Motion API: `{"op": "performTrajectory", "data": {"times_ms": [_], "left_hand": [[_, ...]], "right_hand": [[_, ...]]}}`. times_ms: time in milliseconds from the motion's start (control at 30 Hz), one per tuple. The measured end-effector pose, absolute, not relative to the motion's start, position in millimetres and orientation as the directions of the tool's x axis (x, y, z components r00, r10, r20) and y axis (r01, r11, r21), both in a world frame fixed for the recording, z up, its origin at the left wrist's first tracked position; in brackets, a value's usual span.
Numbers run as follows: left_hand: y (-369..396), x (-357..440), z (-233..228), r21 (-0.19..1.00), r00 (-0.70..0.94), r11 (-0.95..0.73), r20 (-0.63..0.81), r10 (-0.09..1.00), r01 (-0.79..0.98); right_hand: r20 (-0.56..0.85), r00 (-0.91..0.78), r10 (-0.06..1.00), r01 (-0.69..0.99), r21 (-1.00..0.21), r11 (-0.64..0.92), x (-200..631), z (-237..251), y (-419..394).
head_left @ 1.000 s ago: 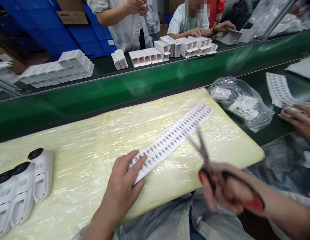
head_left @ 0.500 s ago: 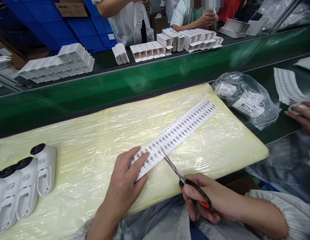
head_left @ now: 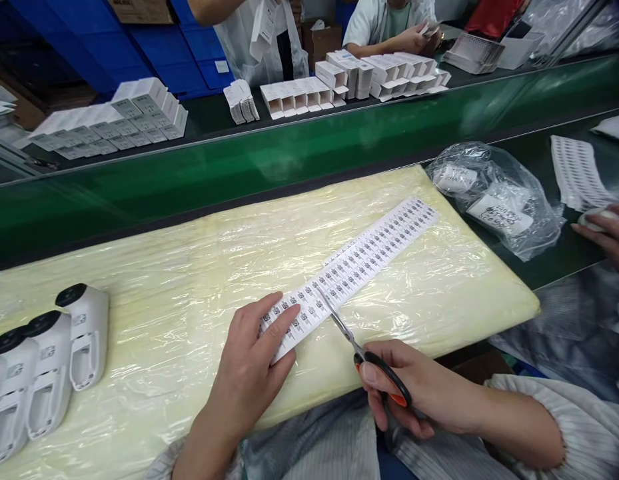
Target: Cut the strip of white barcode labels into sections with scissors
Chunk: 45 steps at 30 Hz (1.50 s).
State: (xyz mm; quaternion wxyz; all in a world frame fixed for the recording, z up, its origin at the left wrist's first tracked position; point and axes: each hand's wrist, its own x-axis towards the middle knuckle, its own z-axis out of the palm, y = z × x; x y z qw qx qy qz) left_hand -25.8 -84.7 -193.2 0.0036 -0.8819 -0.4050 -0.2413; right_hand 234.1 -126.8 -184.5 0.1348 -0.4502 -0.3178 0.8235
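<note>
A long white label sheet (head_left: 362,257), printed with rows of small codes, lies slantwise on a yellow, plastic-wrapped pad (head_left: 179,320). My left hand (head_left: 256,360) grips the sheet's near end, fingers on top and the thumb at the lower edge. In my right hand (head_left: 396,390) is a pair of scissors (head_left: 346,331) with black and orange handles. Their blades reach across the lower edge of the sheet, a little right of my left fingertips. Several white plastic housings (head_left: 49,373) with black round ends stand in a row at the left.
Clear bags with handwritten labels (head_left: 504,213) lie right of the pad. Another person's hand (head_left: 609,230) is at the far right, near another label sheet (head_left: 579,173). Behind the green conveyor edge (head_left: 214,167) stand white boxes (head_left: 299,97), with two people beyond.
My right hand and the scissors have moved slightly left, the blades reaching further into the sheet. My left hand keeps its place on the sheet. Across the conveyor, one person's white box has tilted.
</note>
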Motion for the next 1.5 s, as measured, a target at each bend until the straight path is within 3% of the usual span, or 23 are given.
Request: {"op": "performTrajectory", "data": {"times_ms": [367,867,967,1100,1200,1367,1500], "left_hand": [[-85.8,-25.6,-192.8,0.204,0.545,-0.667,0.434,0.717,0.716],[-85.2,-25.9,-192.7,0.235,0.547,-0.688,0.456,0.702,0.687],[-90.5,-24.4,-186.1,0.237,0.547,-0.72,0.511,0.663,0.652],[-107.8,-14.5,-171.4,0.263,0.533,-0.768,0.589,0.607,0.584],[-117.8,-4.2,-164.6,0.252,0.527,-0.785,0.622,0.579,0.566],[-114.3,-1.0,-171.5,0.203,0.58,-0.776,0.559,0.593,0.598],[-104.7,-16.7,-184.7,0.219,0.56,-0.731,0.513,0.65,0.647]], "right_hand": [[-0.692,-0.564,0.451,0.101,-0.6,-0.794,234.1,-183.3,-118.7],[-0.652,-0.557,0.515,0.102,-0.669,-0.736,230.9,-183.5,-108.0],[-0.609,-0.533,0.588,0.015,-0.702,-0.712,227.4,-182.2,-108.4],[-0.478,-0.477,0.738,-0.241,-0.736,-0.632,214.6,-178.3,-107.9],[-0.452,-0.42,0.787,-0.346,-0.722,-0.599,206.6,-175.1,-108.8],[-0.47,-0.255,0.845,-0.314,-0.786,-0.532,221.7,-170.2,-100.9],[-0.33,-0.022,0.944,-0.164,-0.93,-0.329,264.9,-164.6,-63.6]]}}
